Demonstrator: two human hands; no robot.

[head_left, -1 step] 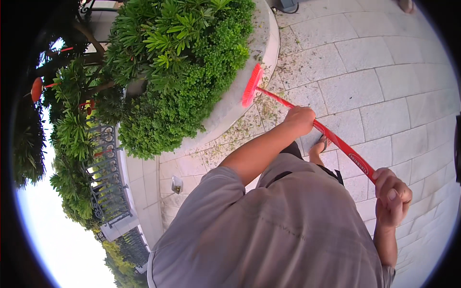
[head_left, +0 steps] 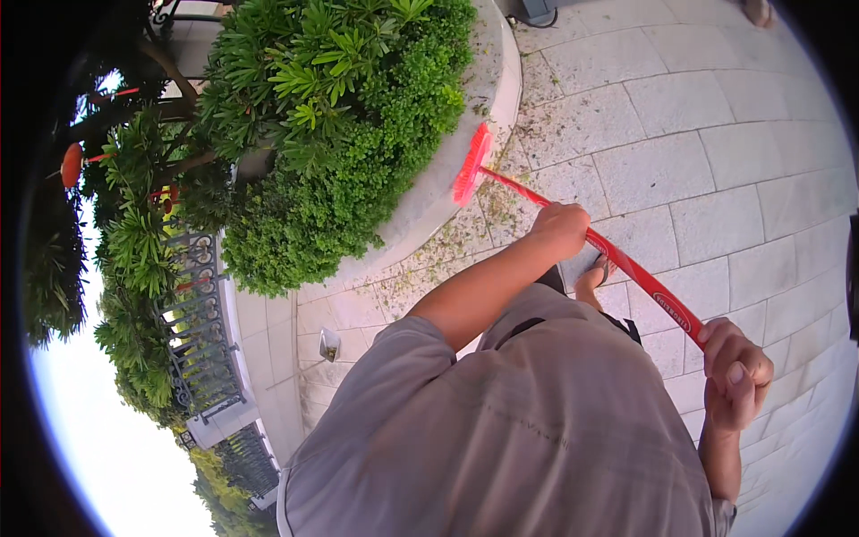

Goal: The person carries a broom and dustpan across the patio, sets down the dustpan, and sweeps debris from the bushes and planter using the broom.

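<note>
A red broom (head_left: 646, 279) slants across the front of my body, its bristled head far from me and its handle running back to the right. Partway down the handle, my left hand (head_left: 562, 230) is wrapped round it. Near the handle's end my right hand (head_left: 736, 371) is closed on it, thumb showing. The pinkish-red broom head (head_left: 471, 165) lies over the pale stone rim (head_left: 416, 213) of a curved planter; whether its bristles touch the stone I cannot tell. Leaf clippings (head_left: 438, 259) are scattered along the foot of the rim.
Green bushes (head_left: 358, 161) fill the planter at the left. A metal fence (head_left: 197, 331) stands beyond. A small pale container (head_left: 329, 345) sits on the paving (head_left: 644, 179). A grey object with a cable (head_left: 540, 11) lies at the top, and a brown object (head_left: 759, 12) shows at the top right.
The broom head has shifted very slightly toward me along the planter rim. Both hands keep their grip, the right one moving a touch to the right.
</note>
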